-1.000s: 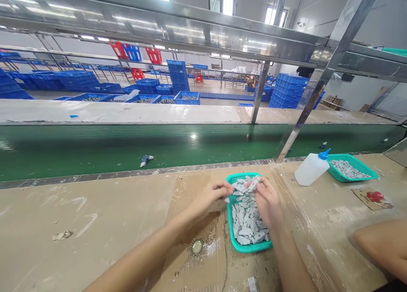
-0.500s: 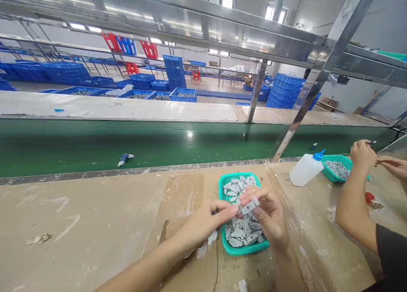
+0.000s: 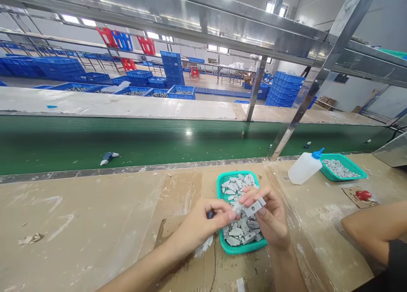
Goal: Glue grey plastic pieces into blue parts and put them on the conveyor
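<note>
Over a green plastic basket [image 3: 243,250] of grey pieces, both my hands work close together. The fingers of my right hand [image 3: 271,218] pinch a grey plastic piece [image 3: 255,207] with a round dark hole, tilted up to the right. Thumb and fingertips of my left hand [image 3: 210,220] hold a small whitish piece [image 3: 237,207] just left of it; whether the two pieces touch I cannot tell. Something dark blue [image 3: 210,215] shows inside the curled left fingers. Loose grey pieces [image 3: 240,232] fill the basket beneath.
Right of the basket stand a white squeeze bottle [image 3: 303,169] with a blue cap and a second green basket [image 3: 345,178]. A co-worker's arm [image 3: 375,222] rests at right, near a red lump [image 3: 363,195] on cardboard. Behind runs a green belt [image 3: 190,146] carrying a blue-and-white part [image 3: 110,158]. Metal posts [image 3: 297,118] rise beyond.
The grey piece in my right hand has turned and shifted slightly right; more of the left hand's whitish piece shows. The co-worker's hands have left view. The blue-and-white part has moved left on the belt.
</note>
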The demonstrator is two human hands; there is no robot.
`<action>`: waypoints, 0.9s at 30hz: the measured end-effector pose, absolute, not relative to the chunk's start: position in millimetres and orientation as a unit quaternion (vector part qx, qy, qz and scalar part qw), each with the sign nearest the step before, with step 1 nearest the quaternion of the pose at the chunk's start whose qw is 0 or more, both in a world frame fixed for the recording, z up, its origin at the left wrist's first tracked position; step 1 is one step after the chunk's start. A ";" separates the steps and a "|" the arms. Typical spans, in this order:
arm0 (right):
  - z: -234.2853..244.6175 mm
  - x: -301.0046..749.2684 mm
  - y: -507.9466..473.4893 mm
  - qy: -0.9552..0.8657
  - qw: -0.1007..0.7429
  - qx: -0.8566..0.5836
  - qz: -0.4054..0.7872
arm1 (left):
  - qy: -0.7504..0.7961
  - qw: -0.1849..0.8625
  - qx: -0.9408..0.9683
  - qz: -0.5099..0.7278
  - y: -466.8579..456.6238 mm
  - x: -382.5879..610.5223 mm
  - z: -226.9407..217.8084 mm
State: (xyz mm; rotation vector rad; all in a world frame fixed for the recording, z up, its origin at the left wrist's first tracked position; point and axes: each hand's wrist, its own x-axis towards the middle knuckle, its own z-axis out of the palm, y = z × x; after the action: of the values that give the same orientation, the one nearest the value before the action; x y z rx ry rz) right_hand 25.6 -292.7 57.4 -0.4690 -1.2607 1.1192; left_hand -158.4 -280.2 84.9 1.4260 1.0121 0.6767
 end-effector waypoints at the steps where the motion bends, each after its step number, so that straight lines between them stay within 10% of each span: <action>1: 57.4 25.6 -292.7 -0.546 0.643 -0.201 0.498 | 0.433 0.592 0.614 0.291 -280.4 -158.6 84.2; 17: 62.0 33.9 -288.1 -0.351 0.675 -0.202 0.617 | 0.451 0.561 0.644 0.258 -279.4 -155.8 76.2; 27: 57.1 29.1 -278.7 -0.317 0.673 -0.224 0.629 | 0.484 0.200 0.792 0.313 -244.4 -142.3 40.9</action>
State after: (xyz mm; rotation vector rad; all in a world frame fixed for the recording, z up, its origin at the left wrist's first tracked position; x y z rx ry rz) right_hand 29.1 -278.7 57.1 -0.5045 -0.7125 1.4168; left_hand -142.3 -244.4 40.9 2.2147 1.3528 0.8761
